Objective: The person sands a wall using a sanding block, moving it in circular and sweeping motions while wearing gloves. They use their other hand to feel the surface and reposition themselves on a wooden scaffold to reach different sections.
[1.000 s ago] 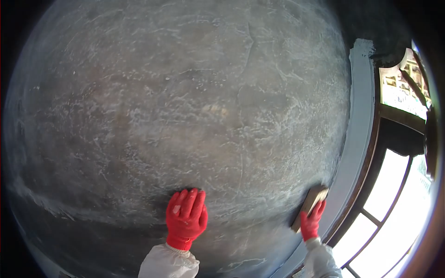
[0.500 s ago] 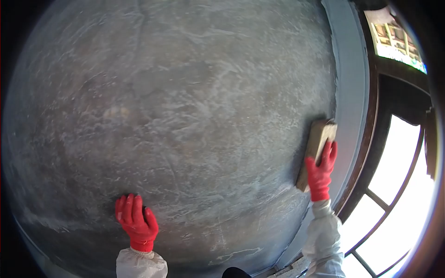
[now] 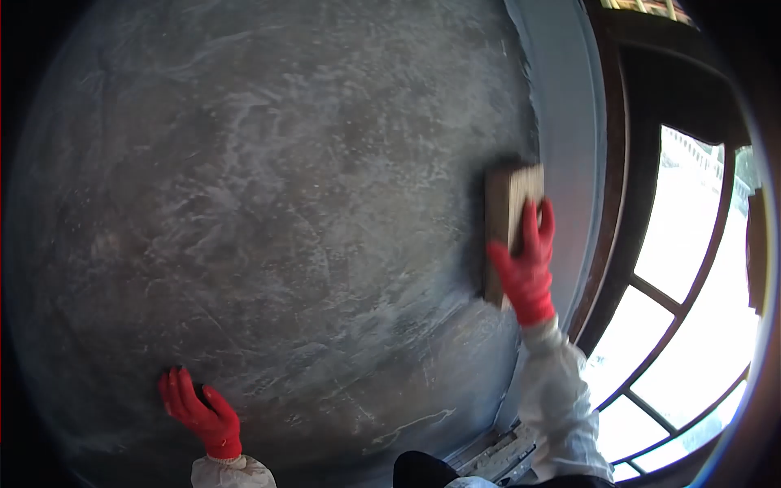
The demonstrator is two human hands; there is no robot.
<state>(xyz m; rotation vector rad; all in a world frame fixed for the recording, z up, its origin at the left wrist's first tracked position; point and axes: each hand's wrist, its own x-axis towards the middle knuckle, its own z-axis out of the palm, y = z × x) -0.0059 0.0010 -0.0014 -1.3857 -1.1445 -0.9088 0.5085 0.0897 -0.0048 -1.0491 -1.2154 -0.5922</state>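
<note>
My right hand (image 3: 527,268), in a red glove, grips a long wooden block (image 3: 506,207) with thumb and fingers on either side of its back. The block lies upright along the grey, mottled wall (image 3: 325,203), close to the wall's right edge. Lower on the left, my left hand (image 3: 199,411), also red-gloved, lies on the wall with its fingers stretched out and the thumb apart, holding nothing. White sleeves cover both arms.
A smooth grey strip (image 3: 571,146) borders the wall on the right. Beyond it stands a dark wooden frame (image 3: 614,163) with bright glass panes (image 3: 683,220). A ledge with pale pieces (image 3: 504,455) runs along the bottom, near a dark rounded shape (image 3: 423,470).
The view has turned to the right, so the wall edge sits further left. My right hand and the block appear higher and more upright. My left hand appears lower and further left.
</note>
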